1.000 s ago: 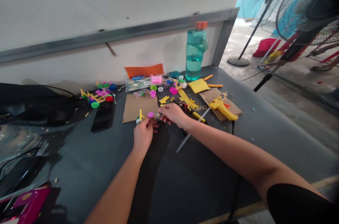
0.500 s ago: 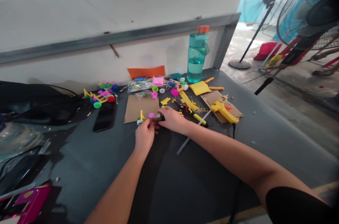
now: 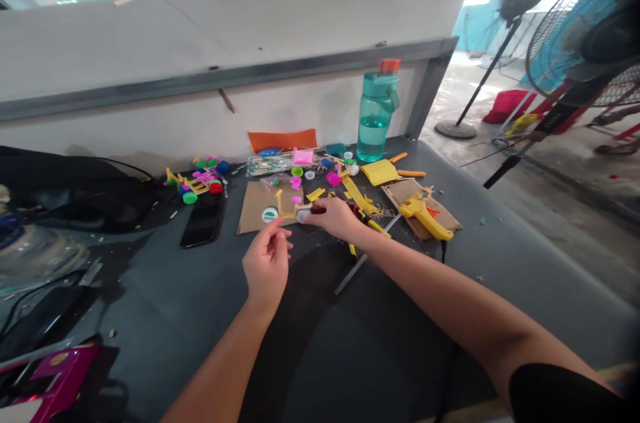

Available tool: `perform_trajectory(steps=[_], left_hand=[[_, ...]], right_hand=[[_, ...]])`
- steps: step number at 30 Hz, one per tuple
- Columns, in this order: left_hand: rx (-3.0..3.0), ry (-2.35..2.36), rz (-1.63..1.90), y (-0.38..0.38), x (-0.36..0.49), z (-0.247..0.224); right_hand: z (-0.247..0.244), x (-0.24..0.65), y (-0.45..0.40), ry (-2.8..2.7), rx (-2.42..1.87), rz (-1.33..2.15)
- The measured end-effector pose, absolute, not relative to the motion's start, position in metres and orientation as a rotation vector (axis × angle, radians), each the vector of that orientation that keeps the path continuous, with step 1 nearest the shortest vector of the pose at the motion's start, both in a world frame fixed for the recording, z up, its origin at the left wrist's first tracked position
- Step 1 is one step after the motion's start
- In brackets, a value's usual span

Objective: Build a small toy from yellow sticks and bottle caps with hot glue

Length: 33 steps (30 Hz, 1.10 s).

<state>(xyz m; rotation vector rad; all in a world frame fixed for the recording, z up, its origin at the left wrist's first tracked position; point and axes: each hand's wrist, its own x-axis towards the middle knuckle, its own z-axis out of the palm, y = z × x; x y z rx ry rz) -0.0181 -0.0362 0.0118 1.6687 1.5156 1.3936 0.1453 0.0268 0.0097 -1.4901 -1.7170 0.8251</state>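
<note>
My right hand [image 3: 334,218] pinches the right end of a small toy car [image 3: 287,214], built of yellow sticks with bottle-cap wheels. A white cap with a green mark [image 3: 270,215] forms its left wheel, and a pale cap [image 3: 303,216] sits by my right fingertips. Beside the car's near side is my left hand [image 3: 267,264], fingers loosely curled and apart, holding nothing. Its index fingertip comes close to the yellow stick; whether it touches, I cannot tell. The car is over the front part of a cardboard piece [image 3: 250,206].
A yellow glue gun [image 3: 426,218] rests on cardboard at right, near a clear glue stick [image 3: 357,271]. Caps, yellow scraps and a water bottle [image 3: 374,126] stand behind. To the left lie a phone [image 3: 203,222] and another stick-and-cap toy [image 3: 197,182].
My left hand has let go of the toy car and drawn back toward me. My right hand now holds its right end, and the white-and-green wheel faces up in view.
</note>
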Motion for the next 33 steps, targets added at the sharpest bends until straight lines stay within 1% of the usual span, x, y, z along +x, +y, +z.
perform_trajectory(steps=[8, 14, 19, 22, 25, 29, 33], left_hand=[[1.604, 1.535, 1.36, -0.034, -0.02, 0.012], [1.561, 1.553, 1.314, -0.031, -0.023, 0.01], [1.512, 1.574, 1.3, -0.03, -0.022, 0.01], [1.484, 1.596, 1.317, -0.027, -0.026, 0.011], [1.468, 1.643, 1.429, -0.02, -0.034, 0.01], [1.551, 1.786, 1.535, -0.007, -0.049, 0.004], [1.683, 1.806, 1.434, 0.001, -0.057, -0.004]], right_hand=[[0.021, 0.157, 0.027, -1.289, -1.356, 1.321], [0.022, 0.158, 0.027, -1.242, -1.304, 1.349], [0.018, 0.16, 0.028, -1.365, -1.378, 1.213], [0.016, 0.16, 0.027, -1.554, -1.424, 0.962], [0.013, 0.158, 0.023, -1.728, -1.452, 0.75], [0.006, 0.155, 0.016, -1.897, -1.454, 0.655], [0.003, 0.153, 0.01, -2.098, -1.442, 0.548]])
